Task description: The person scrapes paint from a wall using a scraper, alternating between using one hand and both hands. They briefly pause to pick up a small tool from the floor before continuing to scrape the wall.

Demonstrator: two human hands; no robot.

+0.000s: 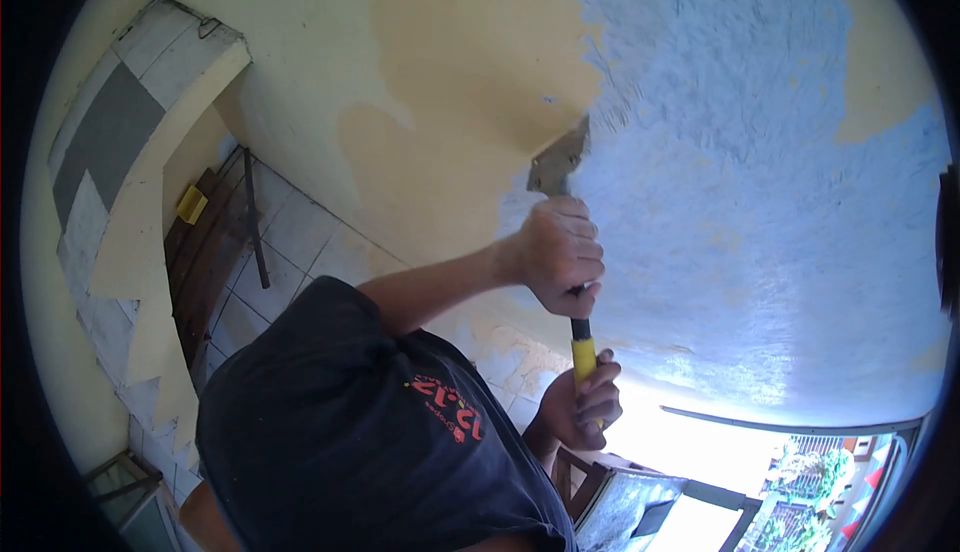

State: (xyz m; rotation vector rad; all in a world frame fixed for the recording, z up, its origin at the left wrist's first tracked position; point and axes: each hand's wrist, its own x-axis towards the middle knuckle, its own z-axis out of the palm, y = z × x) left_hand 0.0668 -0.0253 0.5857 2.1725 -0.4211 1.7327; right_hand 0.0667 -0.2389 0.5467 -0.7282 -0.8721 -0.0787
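A long-handled scraper (583, 354) with a yellow and black handle is held in both hands. My left hand (563, 255) is wrapped in a fist around the upper shaft, just behind the blade. Lower down, my right hand (585, 404) closes its fingers around the yellow grip. The wide grey blade (559, 159) lies at or against the wall (700, 202), where the bluish-white surface meets the tan patch; exact contact cannot be told. My dark T-shirt with red print fills the bottom.
Tiled stairs (110, 117) rise at the left, with dark wooden boards (205, 237) and a yellow object (192, 204) beneath them. Floor tiles (270, 287) run along the wall's foot. At lower right, a bright window opening (700, 442) shows plants outside, near furniture (625, 502).
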